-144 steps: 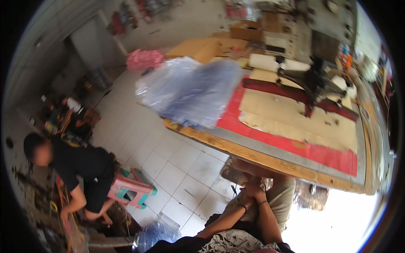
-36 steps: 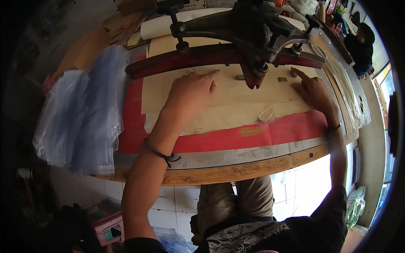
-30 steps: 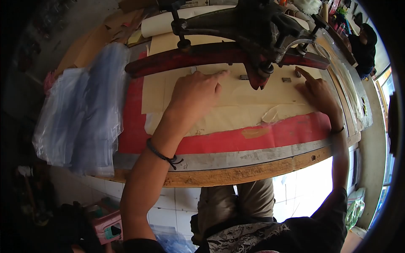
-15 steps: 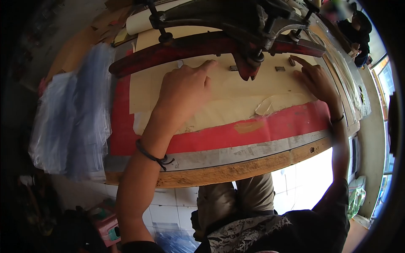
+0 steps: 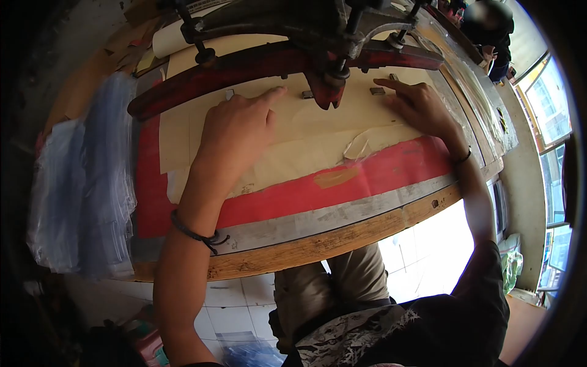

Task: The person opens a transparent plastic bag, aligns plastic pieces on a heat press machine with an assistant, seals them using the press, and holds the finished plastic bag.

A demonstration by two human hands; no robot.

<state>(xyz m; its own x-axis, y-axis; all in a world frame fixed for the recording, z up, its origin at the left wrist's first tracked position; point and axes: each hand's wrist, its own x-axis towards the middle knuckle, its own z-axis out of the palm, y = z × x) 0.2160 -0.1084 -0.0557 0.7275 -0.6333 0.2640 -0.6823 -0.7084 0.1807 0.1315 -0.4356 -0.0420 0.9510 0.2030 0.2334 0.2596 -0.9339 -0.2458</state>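
My left hand (image 5: 235,125) is over the yellowish sheet (image 5: 299,131), index finger stretched out, nothing visible in it. Close to its knuckles sits a small pale block (image 5: 230,94); a dark small block (image 5: 307,95) lies beyond its fingertip. My right hand (image 5: 422,105) has its index finger extended just above a small grey block (image 5: 377,91); its other fingers are blurred. Another small block (image 5: 394,77) shows just behind that finger. Whether the fingertip touches either block I cannot tell. The red curved bar (image 5: 244,72) of a dark metal press spans above the sheet.
A red sheet (image 5: 293,199) lies under the yellowish one, on a wood-edged table (image 5: 318,248). Stacked clear plastic sheets (image 5: 82,183) hang over the left side. More thin sheets (image 5: 468,92) lie at right. Another person (image 5: 489,37) is at the far right.
The view has shifted, so the table appears further left. My right index finger has moved left from the rightmost block to the neighbouring one. My left hand stays in nearly the same place.
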